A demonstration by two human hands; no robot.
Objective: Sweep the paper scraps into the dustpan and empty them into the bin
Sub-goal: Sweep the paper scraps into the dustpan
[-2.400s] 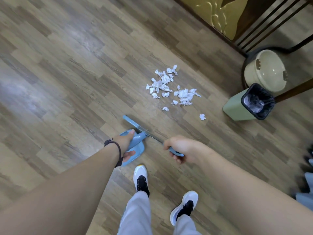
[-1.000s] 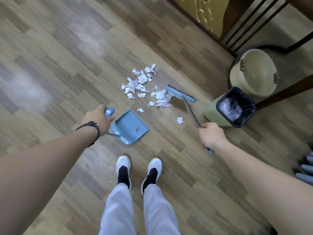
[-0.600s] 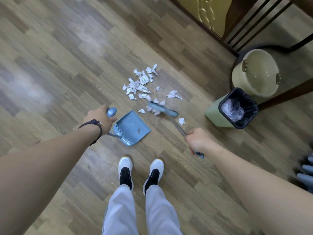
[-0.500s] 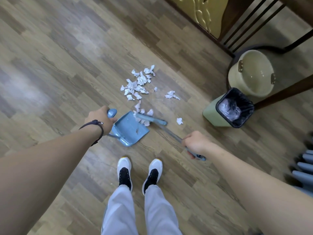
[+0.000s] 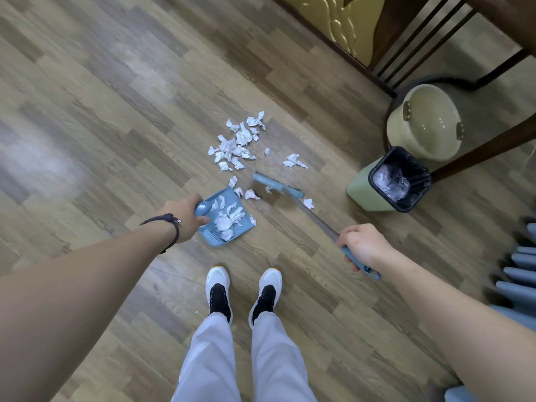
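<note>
My left hand [image 5: 184, 217] grips the handle of a blue dustpan [image 5: 213, 237] that rests on the wood floor with several white scraps inside it. My right hand [image 5: 364, 245] holds the blue brush [image 5: 278, 189] by its long handle; the brush head hovers just past the pan's mouth, blurred by motion. A pile of white paper scraps [image 5: 236, 143] lies on the floor beyond the pan, with a few loose pieces near the pan's lip and one clump [image 5: 294, 161] to the right. The green bin [image 5: 365, 190] with a black liner stands at the right.
A cream bucket [image 5: 425, 123] sits behind the bin, under dark wooden chair legs [image 5: 481, 149]. A dark wood frame with a gold panel [image 5: 345, 21] runs along the back. Blue-grey objects [image 5: 522, 274] lie at the right edge. My white shoes [image 5: 245, 294] stand just behind the dustpan.
The brush swept a batch of scraps into the dustpan, then lifted back out to just beyond its mouth. The pan now holds scraps; my left hand kept it in place.
</note>
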